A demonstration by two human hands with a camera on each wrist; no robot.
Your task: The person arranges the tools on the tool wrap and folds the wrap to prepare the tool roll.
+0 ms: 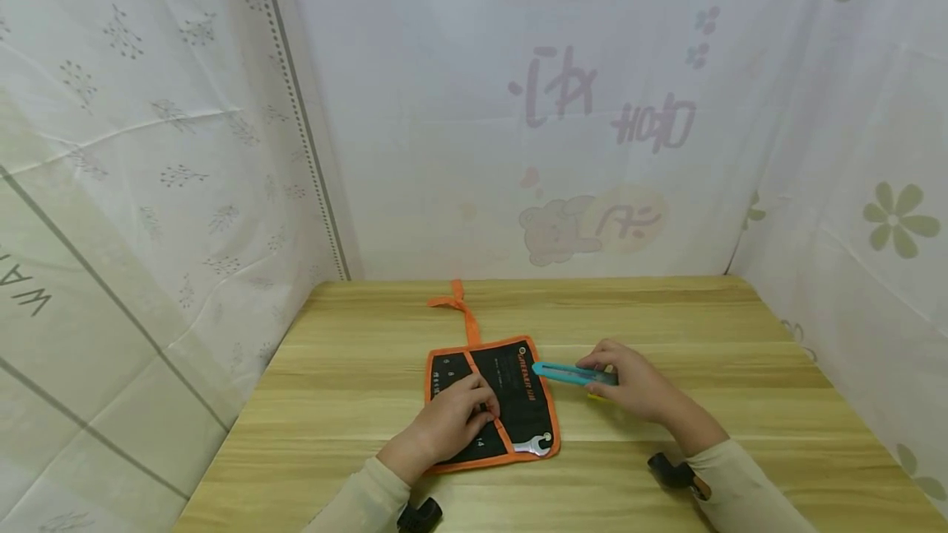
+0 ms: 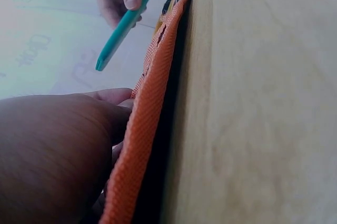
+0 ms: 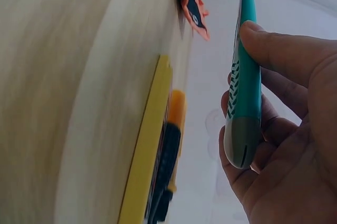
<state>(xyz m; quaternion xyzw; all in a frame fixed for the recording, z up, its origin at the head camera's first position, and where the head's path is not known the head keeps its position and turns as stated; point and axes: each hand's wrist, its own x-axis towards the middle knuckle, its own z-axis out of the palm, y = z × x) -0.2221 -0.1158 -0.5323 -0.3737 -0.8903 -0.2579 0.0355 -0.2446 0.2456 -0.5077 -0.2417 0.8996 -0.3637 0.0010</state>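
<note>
A black tool pouch with orange trim lies on the table in front of me. My left hand is over its pockets, thumb and fingertips pinching the slanted orange pocket edge. The open end of a wrench sticks out of the pouch at the lower right. My right hand holds a teal utility knife with a grey end, raised above the table. Its tip points left, at the pouch's right border in the head view. The right wrist view shows the thumb along the knife and the fingers behind it.
Under the right hand lies a flat yellow object, with an orange and black item on top. An orange tie strap runs from the pouch toward the table's back edge. Printed curtains enclose the wooden table.
</note>
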